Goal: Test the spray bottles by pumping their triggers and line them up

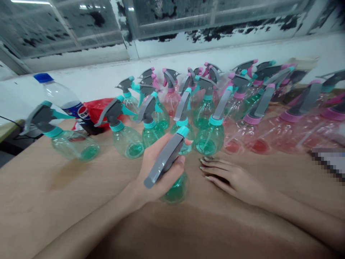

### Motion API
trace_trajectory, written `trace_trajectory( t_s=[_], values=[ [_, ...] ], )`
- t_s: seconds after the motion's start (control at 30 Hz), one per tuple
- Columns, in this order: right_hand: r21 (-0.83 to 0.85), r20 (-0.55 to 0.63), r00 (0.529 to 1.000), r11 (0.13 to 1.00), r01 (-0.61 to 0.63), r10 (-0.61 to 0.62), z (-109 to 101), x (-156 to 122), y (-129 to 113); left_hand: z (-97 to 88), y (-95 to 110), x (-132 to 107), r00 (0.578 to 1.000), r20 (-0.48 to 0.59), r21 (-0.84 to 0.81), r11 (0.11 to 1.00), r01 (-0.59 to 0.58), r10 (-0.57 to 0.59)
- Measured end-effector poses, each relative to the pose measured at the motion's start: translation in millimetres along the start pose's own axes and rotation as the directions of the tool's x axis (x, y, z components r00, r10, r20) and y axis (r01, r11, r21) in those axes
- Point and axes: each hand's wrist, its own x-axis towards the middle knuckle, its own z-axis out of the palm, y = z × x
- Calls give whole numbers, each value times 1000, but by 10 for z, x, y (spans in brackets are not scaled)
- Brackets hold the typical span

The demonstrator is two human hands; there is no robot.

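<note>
My left hand (159, 172) is wrapped round the neck of a green spray bottle (176, 190) with a grey trigger head and turquoise tip, at the near middle of the wooden table. Its collar is hidden by my fingers. On the tabletop to its right rests my right hand (231, 178), fingers stretched out, holding nothing. Just beyond both hands stands a row of green spray bottles, among them one (208, 138) close to my right fingertips and another (153, 135) behind my left hand. Pink spray bottles (254, 135) continue the row to the right.
A lone green spray bottle (75, 144) stands at the left. Behind it are a Pepsi bottle (61, 93) with a blue cap and a red plastic bag (101, 108). More spray bottles crowd the back against a white wall (94, 77). A blurred-out flat object (330, 163) lies far right.
</note>
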Motion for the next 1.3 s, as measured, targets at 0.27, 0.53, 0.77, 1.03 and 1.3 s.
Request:
trace_trajectory(
  t_s=[0.27, 0.53, 0.77, 1.03, 1.3],
  values=[
    [-9, 2, 1000, 1000, 1, -1, -10, 3, -9, 12, 27, -14, 1000, -15, -16, 1000, 25, -25],
    [3, -18, 1000, 1000, 13, -13, 10, 0, 8, 24, 23, -17, 998, -48, 33, 999, 41, -40],
    [-4, -9, 1000, 1000, 2, -2, 7, -6, 7, 25, 54, -27, 995, -47, 78, 993, 93, -89],
    [1, -16, 1000, 1000, 3, -3, 9, -8, 9, -7, 21, -8, 999, 6, 33, 999, 36, -37],
    [-4, -10, 1000, 1000, -1, 1, 4, -7, -1, 13, -28, -3, 1000, 8, -9, 1000, 21, -21]
  ],
)
